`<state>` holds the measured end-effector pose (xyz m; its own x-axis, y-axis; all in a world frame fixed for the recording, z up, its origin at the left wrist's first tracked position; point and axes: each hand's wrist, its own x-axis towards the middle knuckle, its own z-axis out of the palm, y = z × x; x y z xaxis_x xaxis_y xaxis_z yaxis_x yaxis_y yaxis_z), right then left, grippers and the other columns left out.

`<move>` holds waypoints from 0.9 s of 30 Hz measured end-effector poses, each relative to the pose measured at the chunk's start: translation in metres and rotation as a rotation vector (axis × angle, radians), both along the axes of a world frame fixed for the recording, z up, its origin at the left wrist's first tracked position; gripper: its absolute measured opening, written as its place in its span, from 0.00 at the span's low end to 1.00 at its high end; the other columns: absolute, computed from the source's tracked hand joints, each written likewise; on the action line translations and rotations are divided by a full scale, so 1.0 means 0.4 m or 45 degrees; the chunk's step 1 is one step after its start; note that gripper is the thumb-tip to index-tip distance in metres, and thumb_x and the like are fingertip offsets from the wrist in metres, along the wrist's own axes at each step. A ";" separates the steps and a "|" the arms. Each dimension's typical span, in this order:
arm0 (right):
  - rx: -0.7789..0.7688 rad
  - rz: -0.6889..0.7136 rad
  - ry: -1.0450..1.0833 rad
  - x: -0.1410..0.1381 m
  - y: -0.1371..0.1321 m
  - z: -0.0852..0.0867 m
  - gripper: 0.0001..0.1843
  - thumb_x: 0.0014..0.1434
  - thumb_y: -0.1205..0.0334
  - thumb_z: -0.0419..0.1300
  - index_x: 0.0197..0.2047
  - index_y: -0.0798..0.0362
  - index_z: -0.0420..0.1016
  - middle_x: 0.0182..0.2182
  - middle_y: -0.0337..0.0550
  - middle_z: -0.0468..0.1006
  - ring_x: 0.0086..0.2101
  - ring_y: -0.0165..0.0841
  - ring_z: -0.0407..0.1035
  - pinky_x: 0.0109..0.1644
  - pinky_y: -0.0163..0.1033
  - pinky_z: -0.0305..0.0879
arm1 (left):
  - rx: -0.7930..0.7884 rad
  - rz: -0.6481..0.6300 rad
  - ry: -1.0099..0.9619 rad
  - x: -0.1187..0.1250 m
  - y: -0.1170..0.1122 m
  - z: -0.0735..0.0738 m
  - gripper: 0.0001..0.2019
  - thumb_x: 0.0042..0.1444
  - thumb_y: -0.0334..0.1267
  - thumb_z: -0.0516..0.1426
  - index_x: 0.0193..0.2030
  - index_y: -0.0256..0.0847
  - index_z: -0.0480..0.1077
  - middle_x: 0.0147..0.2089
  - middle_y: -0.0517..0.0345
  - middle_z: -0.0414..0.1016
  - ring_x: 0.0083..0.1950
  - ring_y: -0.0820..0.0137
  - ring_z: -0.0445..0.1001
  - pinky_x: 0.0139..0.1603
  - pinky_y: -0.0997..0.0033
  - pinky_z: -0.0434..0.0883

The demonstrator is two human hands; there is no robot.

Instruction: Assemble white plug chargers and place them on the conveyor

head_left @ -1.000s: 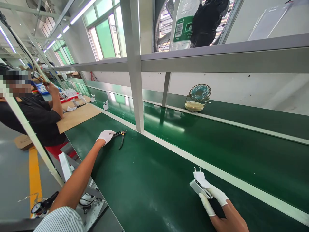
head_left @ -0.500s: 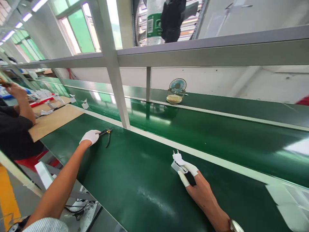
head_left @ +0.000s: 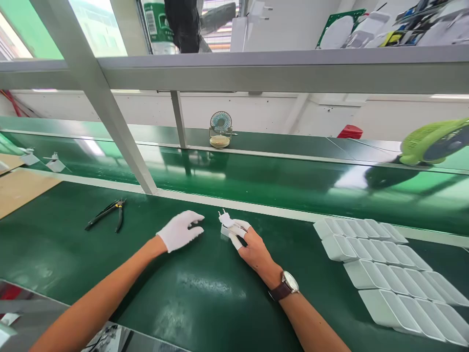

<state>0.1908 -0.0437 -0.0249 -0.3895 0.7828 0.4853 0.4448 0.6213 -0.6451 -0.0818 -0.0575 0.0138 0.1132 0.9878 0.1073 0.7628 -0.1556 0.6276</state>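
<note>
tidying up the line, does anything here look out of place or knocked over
Nothing spilled or broken. The pliers lie alone on the green bench, far left, handles splayed. The white cases sit in tidy rows at right. The right hand holds a white plug; the left hand rests open beside it.

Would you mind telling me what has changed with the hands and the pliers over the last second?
The left hand has let go of the pliers, which lie alone on the green belt, and moved across beside the right hand. The right hand still grips the white plug on the belt. The small fan stays where it stood.
</note>
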 end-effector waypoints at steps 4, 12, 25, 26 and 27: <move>-0.406 0.028 0.447 -0.009 -0.001 0.015 0.15 0.62 0.57 0.60 0.52 0.45 0.78 0.53 0.47 0.78 0.51 0.42 0.74 0.54 0.49 0.74 | 0.193 -0.210 -0.181 0.162 0.008 -0.061 0.37 0.44 0.33 0.68 0.63 0.46 0.65 0.58 0.48 0.73 0.54 0.57 0.76 0.53 0.56 0.77; -1.123 0.086 1.055 -0.019 -0.010 0.046 0.23 0.58 0.44 0.62 0.50 0.49 0.77 0.48 0.46 0.81 0.42 0.43 0.77 0.38 0.45 0.77 | 0.609 -0.203 -0.538 0.277 -0.020 -0.042 0.27 0.59 0.38 0.62 0.64 0.47 0.61 0.58 0.48 0.71 0.50 0.65 0.76 0.47 0.63 0.77; -1.251 0.054 1.006 -0.036 -0.030 0.054 0.22 0.58 0.40 0.63 0.44 0.49 0.76 0.40 0.43 0.82 0.36 0.42 0.77 0.31 0.45 0.77 | 0.638 -0.250 -0.546 0.246 -0.017 -0.071 0.22 0.63 0.41 0.58 0.63 0.49 0.63 0.56 0.49 0.71 0.53 0.62 0.75 0.49 0.60 0.77; -1.248 0.049 0.992 -0.036 -0.031 0.055 0.22 0.58 0.40 0.62 0.44 0.49 0.76 0.40 0.43 0.82 0.36 0.42 0.77 0.31 0.45 0.77 | 0.632 -0.250 -0.546 0.245 -0.018 -0.072 0.22 0.63 0.41 0.58 0.63 0.49 0.63 0.56 0.49 0.71 0.53 0.62 0.75 0.49 0.60 0.77; -1.247 0.045 0.980 -0.037 -0.031 0.055 0.22 0.58 0.39 0.62 0.44 0.49 0.76 0.40 0.43 0.82 0.36 0.42 0.77 0.31 0.44 0.77 | 0.629 -0.250 -0.545 0.244 -0.017 -0.073 0.22 0.63 0.41 0.58 0.63 0.49 0.63 0.56 0.49 0.71 0.52 0.62 0.75 0.49 0.60 0.77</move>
<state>0.1762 -0.0560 -0.0028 -0.2913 0.9387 -0.1845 -0.2610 -0.2635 -0.9287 0.0159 -0.0645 -0.0153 0.1325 0.7767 0.6158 0.3915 -0.6118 0.6873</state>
